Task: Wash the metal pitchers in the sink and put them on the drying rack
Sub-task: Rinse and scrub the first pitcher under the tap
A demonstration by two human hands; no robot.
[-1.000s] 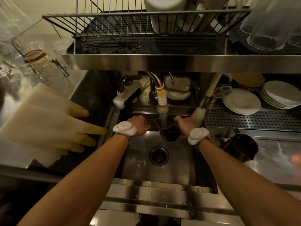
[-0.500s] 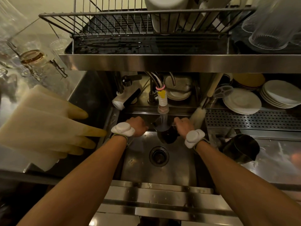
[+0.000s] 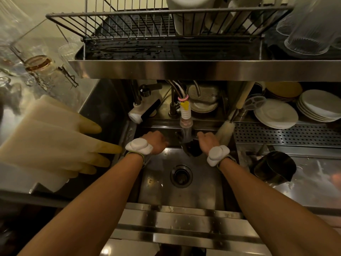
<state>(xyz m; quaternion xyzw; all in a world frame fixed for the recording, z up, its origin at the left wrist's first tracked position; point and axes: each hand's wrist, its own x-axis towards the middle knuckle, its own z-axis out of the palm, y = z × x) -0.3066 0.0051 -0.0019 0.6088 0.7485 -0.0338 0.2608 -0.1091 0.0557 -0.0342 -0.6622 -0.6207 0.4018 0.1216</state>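
Right hand (image 3: 207, 140): fingers curled on the pitcher (image 3: 191, 151), held under the faucet (image 3: 186, 117), over the sink (image 3: 184, 196). Left hand (image 3: 156, 142) sits just left of the pitcher; its fingers are hidden, so I can't tell the grip. Second pitcher (image 3: 273, 169) is on the worktop (image 3: 313, 182), well right of the right-hand fingers. Drying rack (image 3: 129, 24) is above both hands.

One metal pitcher (image 3: 192, 150) in the sink (image 3: 184, 197) under the spout (image 3: 186, 118), second pitcher (image 3: 273, 168) on counter (image 3: 313, 183)

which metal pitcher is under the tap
The pitcher in the sink, held by the right hand beneath the faucet; the other pitcher sits untouched on the right counter.
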